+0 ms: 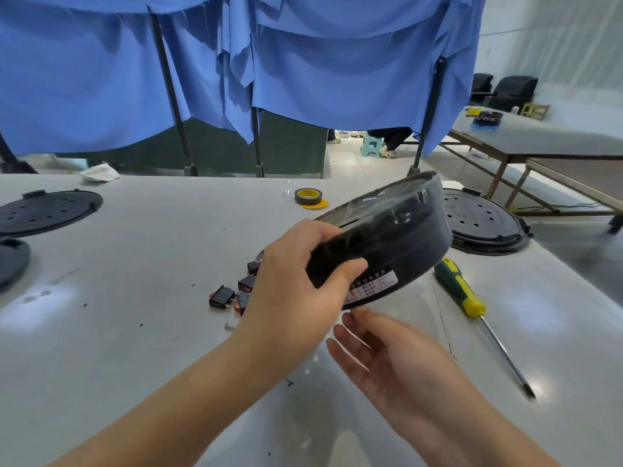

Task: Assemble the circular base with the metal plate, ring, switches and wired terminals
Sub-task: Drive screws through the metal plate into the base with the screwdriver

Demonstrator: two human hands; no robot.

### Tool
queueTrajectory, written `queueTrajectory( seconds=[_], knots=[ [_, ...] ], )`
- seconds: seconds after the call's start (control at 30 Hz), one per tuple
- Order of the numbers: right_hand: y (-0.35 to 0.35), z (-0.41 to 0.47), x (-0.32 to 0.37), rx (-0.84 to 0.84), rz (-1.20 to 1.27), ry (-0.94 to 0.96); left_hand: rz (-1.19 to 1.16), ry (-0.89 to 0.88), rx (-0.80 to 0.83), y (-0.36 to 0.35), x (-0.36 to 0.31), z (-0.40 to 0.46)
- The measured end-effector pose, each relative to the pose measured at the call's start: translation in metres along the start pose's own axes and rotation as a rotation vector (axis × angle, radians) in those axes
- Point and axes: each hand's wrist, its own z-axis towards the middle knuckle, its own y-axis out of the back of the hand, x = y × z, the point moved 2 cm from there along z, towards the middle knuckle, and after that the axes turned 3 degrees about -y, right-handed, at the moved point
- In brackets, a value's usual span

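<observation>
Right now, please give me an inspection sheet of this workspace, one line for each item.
Surface: pale grey table, glossy, with small dark specks.
Job's things: black circular base wrapped in clear film, held tilted above the table; small black switches lying under the left hand; perforated black discs at left and right.
Clutter: tape roll; green and yellow screwdriver; crumpled white cloth.
Grippers: left hand grips the base's rim; right hand open beneath it.
Cables: thin wire on the table, beside the screwdriver.
Surroundings: blue curtains; second table; stool.
</observation>
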Motion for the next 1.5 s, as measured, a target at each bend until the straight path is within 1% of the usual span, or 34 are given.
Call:
queueTrajectory(
  seconds=[0.23,0.33,0.5,0.6,0.73,0.83,0.93,1.1,1.23,1.3,1.4,1.5],
  knots=[
    [0.007,-0.008,-0.017,-0.091,0.207,-0.150,0.261,-0.262,0.162,-0.010,-0.004,-0.008],
    [0.006,-0.008,-0.019,-0.102,0.286,-0.198,0.317,-0.318,0.224,-0.010,-0.003,-0.007],
    [0.012,-0.008,-0.015,-0.054,0.361,-0.239,0.413,-0.345,0.320,-0.009,0.002,-0.008],
    [0.015,-0.012,-0.012,0.008,0.405,-0.297,0.454,-0.364,0.354,-0.011,0.002,-0.009],
    [0.017,-0.019,-0.012,0.083,0.475,-0.360,0.500,-0.396,0.477,-0.010,0.002,-0.009],
    [0.020,-0.022,-0.015,0.107,0.567,-0.385,0.452,-0.336,0.591,-0.008,0.005,-0.009],
    [0.022,-0.021,-0.019,0.108,0.608,-0.404,0.404,-0.256,0.690,-0.009,0.011,-0.009],
    [0.024,-0.023,-0.020,0.132,0.651,-0.419,0.308,-0.127,0.754,-0.006,0.017,-0.005],
    [0.028,-0.028,-0.017,0.168,0.647,-0.417,0.310,-0.077,0.806,-0.003,0.021,-0.004],
    [0.030,-0.032,-0.016,0.187,0.574,-0.447,0.323,-0.055,0.818,-0.003,0.024,-0.004],
    [0.033,-0.037,-0.013,0.230,0.379,-0.488,0.331,-0.037,0.829,-0.003,0.026,-0.003],
    [0.033,-0.043,-0.007,0.259,0.197,-0.480,0.294,0.001,0.831,-0.001,0.027,-0.002]
  ],
)
